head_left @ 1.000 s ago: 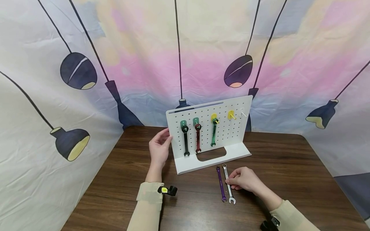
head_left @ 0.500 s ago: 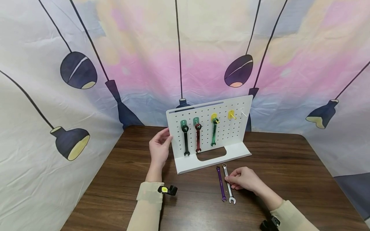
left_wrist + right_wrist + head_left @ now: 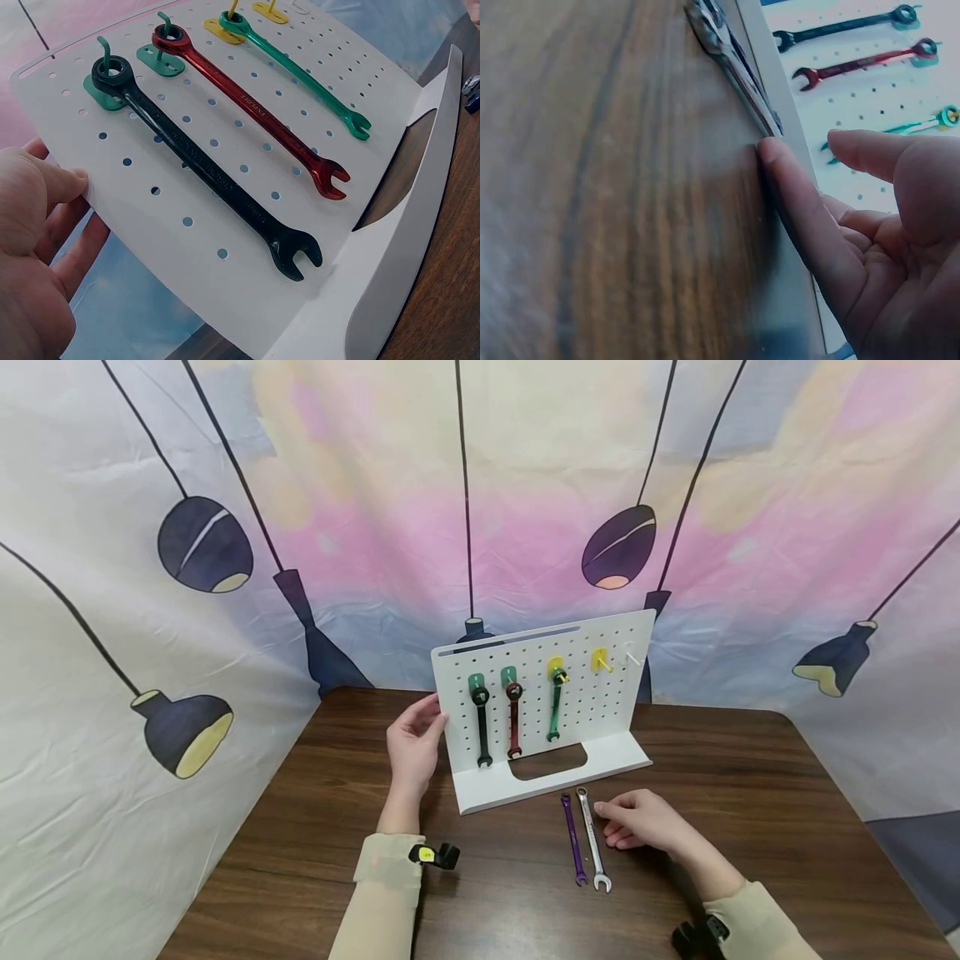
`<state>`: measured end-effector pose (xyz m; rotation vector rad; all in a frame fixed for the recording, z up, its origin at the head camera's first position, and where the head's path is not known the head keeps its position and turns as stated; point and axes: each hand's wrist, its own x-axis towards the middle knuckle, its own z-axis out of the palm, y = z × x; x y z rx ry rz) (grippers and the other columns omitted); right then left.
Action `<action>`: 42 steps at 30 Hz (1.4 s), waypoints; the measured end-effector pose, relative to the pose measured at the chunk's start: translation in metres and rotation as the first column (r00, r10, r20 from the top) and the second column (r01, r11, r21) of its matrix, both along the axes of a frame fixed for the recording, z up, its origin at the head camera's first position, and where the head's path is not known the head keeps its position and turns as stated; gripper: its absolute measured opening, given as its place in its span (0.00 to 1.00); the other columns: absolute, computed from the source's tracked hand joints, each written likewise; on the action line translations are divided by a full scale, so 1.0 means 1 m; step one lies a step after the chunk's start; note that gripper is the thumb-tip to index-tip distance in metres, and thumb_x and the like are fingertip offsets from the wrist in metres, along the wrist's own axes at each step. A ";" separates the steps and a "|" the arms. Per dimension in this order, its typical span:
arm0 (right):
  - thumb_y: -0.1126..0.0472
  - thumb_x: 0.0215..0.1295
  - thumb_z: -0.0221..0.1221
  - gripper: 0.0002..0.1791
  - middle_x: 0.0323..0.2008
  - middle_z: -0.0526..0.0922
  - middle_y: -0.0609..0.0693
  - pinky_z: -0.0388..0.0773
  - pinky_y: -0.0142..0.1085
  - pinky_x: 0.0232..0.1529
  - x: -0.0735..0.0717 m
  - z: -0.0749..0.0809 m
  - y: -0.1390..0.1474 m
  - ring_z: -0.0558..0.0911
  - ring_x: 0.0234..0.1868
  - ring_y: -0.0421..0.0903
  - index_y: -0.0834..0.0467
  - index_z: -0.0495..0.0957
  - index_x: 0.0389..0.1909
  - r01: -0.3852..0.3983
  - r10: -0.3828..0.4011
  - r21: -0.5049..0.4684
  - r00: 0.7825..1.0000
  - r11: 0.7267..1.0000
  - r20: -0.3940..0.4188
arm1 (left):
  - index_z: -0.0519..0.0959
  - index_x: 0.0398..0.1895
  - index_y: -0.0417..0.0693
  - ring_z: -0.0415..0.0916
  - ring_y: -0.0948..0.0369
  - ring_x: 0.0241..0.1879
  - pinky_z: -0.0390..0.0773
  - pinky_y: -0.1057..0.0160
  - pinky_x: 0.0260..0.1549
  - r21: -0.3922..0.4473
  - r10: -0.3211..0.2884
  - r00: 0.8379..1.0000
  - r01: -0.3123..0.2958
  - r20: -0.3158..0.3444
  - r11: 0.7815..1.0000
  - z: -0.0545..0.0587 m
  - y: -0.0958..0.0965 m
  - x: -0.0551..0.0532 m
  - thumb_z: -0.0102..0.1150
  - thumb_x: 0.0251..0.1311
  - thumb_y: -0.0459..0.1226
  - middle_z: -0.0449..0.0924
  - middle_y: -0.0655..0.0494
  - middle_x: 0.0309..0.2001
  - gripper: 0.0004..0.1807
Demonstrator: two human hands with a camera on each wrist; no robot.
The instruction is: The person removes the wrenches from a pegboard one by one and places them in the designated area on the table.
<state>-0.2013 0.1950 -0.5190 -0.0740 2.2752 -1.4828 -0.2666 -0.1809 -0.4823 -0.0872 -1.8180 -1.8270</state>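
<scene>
A white pegboard (image 3: 536, 718) stands on the table, and my left hand (image 3: 412, 743) pinches its left edge. In the left wrist view, the thumb (image 3: 64, 184) is on the front face and the other fingers reach behind. Hanging from pegs are a black wrench (image 3: 482, 731), a red wrench (image 3: 513, 722) and a green wrench (image 3: 555, 714). A purple wrench (image 3: 573, 841) and a silver wrench (image 3: 593, 841) lie side by side before the board. Just right of the silver wrench is my right hand (image 3: 641, 821), thumb and forefinger spread, holding nothing.
To the right on the board, a yellow peg (image 3: 602, 660) and a clear peg (image 3: 632, 653) bear no wrench. The board's base (image 3: 555, 777) has a wide cutout. Behind the brown table (image 3: 750, 793) hangs a cloth (image 3: 555, 460) printed with lamps.
My right hand has let go of the silver wrench and shifted slightly right, away from it. The wrench stays on the table. My left hand has not moved.
</scene>
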 end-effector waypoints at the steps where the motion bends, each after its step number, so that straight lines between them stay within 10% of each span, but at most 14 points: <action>1: 0.51 0.79 0.63 0.24 0.29 0.86 0.55 0.88 0.39 0.33 0.000 0.001 0.001 0.88 0.30 0.45 0.72 0.83 0.48 -0.001 0.001 -0.006 1.000 1.000 0.000 | 0.89 0.57 0.45 0.83 0.59 0.41 0.79 0.67 0.40 -0.001 0.000 1.000 0.000 0.001 1.000 0.000 0.000 0.000 0.71 0.68 0.27 0.88 0.47 0.45 0.16; 42: 0.56 0.82 0.60 0.26 0.47 0.87 0.65 0.87 0.40 0.49 -0.029 0.021 0.004 0.89 0.47 0.50 0.77 0.76 0.61 0.019 -0.046 -0.222 0.992 0.975 -0.117 | 0.89 0.57 0.44 0.83 0.61 0.42 0.78 0.68 0.40 0.011 0.001 1.000 -0.001 0.018 1.000 -0.001 0.000 -0.001 0.70 0.67 0.26 0.87 0.40 0.47 0.17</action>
